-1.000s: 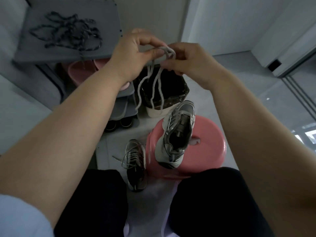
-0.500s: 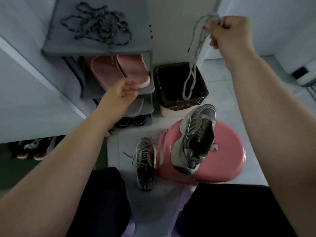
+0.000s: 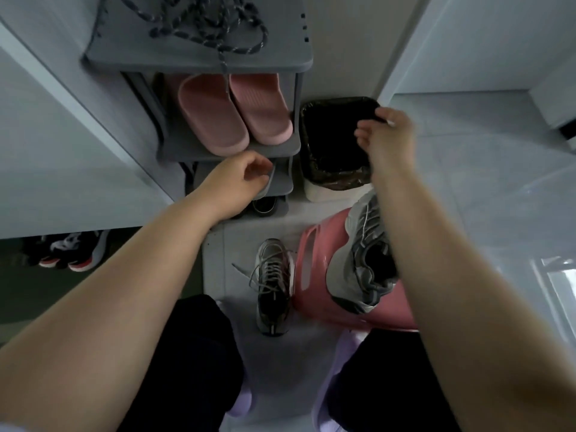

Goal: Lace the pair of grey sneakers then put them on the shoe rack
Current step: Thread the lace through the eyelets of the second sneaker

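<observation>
Right hand [image 3: 386, 135] hangs over the waste bin [image 3: 335, 141], fingers loose, a pale speck at the tips; cannot tell if anything is pinched. Left hand [image 3: 240, 179] is loosely curled and empty by the shoe rack's [image 3: 199, 62] lower shelf. Grey sneaker [image 3: 358, 254], apparently unlaced, lies on the pink stool [image 3: 311, 263] under the right forearm, and the laced sneaker [image 3: 272, 282] sits on the floor [image 3: 237, 244] at the stool's left edge; lacing should start at the toe eyelets, ends kept even. Speckled laces [image 3: 202, 37] lie on the rack's top shelf, pink slippers [image 3: 233, 113] below.

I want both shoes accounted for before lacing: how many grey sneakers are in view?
2. One grey sneaker stands on the floor left of the pink stool; the other grey sneaker lies on that stool, partly covered by the right forearm.
</observation>
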The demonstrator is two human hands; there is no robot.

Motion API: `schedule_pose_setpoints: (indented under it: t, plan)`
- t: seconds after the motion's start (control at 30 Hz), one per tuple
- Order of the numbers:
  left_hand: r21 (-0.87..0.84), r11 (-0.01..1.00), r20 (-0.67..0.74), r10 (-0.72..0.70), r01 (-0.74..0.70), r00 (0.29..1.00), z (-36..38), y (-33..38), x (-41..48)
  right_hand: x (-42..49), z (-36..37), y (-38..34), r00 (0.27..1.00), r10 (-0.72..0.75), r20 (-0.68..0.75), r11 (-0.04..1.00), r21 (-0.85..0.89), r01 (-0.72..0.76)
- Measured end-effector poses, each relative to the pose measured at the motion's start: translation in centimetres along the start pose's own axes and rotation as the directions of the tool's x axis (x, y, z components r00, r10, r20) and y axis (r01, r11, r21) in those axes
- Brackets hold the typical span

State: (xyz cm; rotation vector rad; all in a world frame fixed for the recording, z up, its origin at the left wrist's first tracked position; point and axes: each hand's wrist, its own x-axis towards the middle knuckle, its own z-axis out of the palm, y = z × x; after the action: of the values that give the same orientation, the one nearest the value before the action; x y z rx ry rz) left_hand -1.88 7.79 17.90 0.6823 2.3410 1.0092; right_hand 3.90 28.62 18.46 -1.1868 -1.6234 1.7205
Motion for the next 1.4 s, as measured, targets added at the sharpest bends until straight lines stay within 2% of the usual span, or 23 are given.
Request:
schedule_pose_setpoints:
  t: [0.07, 0.13, 0.2, 0.27, 0.33, 0.43, 0.5, 0.57, 0.7, 0.73, 0.9, 1.0, 1.13, 1.2, 1.3, 1.4]
  plan:
    - [0.037, 0.999, 0.022, -0.008, 0.007, 1.000, 0.1, -0.7, 0.4, -4.6, 1.5, 3.3, 0.994, -0.017, 0.107, 0.999, -0.027, 0.020]
    - [0.072, 0.997, 0.048, -0.030, 0.026, 0.998, 0.3, -1.4, 0.6, -9.2, 3.1, 8.4, 0.954, 0.053, 0.295, 0.979, -0.205, 0.009]
    - [0.117, 0.992, 0.074, -0.049, 0.040, 0.996, 0.5, -2.2, 0.8, -12.6, 4.0, 14.1, 0.872, 0.259, 0.416, 0.875, -0.483, -0.029]
    - [0.188, 0.981, 0.089, -0.056, 0.039, 0.994, 0.7, -2.9, 0.8, -14.2, 4.0, 19.1, 0.790, 0.414, 0.453, 0.747, -0.664, -0.011]
    - [0.242, 0.970, 0.130, -0.062, 0.029, 0.990, 1.0, -3.5, 0.7, -14.7, 3.3, 22.1, 0.774, 0.453, 0.442, 0.678, -0.734, 0.022]
    - [0.292, 0.956, 0.207, -0.062, -0.001, 0.976, 1.7, -4.1, 0.6, -14.0, 2.6, 24.9, 0.778, 0.454, 0.435, 0.633, -0.772, 0.063]
    - [0.320, 0.947, 0.245, -0.066, -0.016, 0.967, 2.2, -4.6, 0.6, -13.3, 2.7, 25.9, 0.759, 0.496, 0.423, 0.542, -0.833, 0.110]
    - [0.346, 0.938, 0.294, -0.088, -0.020, 0.952, 2.7, -5.3, 0.6, -12.4, 3.2, 26.9, 0.737, 0.549, 0.394, 0.472, -0.874, 0.116]
    - [0.385, 0.923, 0.348, -0.140, -0.005, 0.927, 3.3, -6.7, 0.8, -11.3, 4.0, 29.4, 0.705, 0.608, 0.364, 0.395, -0.910, 0.128]
    - [0.390, 0.921, 0.351, -0.153, 0.004, 0.924, 3.3, -6.9, 0.8, -11.1, 4.0, 29.7, 0.715, 0.605, 0.351, 0.349, -0.924, 0.158]
    - [0.406, 0.913, 0.386, -0.212, 0.041, 0.898, 3.5, -8.0, 0.6, -10.7, 4.0, 29.0, 0.759, 0.577, 0.300, 0.263, -0.949, 0.175]
    - [0.427, 0.903, 0.403, -0.237, 0.048, 0.884, 3.4, -8.1, 0.3, -11.4, 4.0, 27.3, 0.780, 0.523, 0.344, 0.275, -0.934, 0.227]
    - [0.489, 0.871, 0.417, -0.274, 0.040, 0.867, 2.8, -7.4, -0.5, -13.1, 2.9, 22.9, 0.795, 0.439, 0.418, 0.428, -0.876, 0.224]
    - [0.526, 0.850, 0.417, -0.287, 0.028, 0.862, 2.3, -6.3, -1.1, -13.9, 2.2, 19.5, 0.812, 0.398, 0.426, 0.462, -0.858, 0.224]
    - [0.534, 0.846, 0.434, -0.273, -0.001, 0.858, 1.6, -3.6, -2.5, -15.7, 0.3, 14.0, 0.864, 0.189, 0.467, 0.546, -0.781, 0.303]
    - [0.492, 0.869, 0.419, -0.176, -0.060, 0.891, 0.9, 0.3, -4.0, -16.9, -2.3, 8.3, 0.890, -0.053, 0.453, 0.624, -0.681, 0.383]
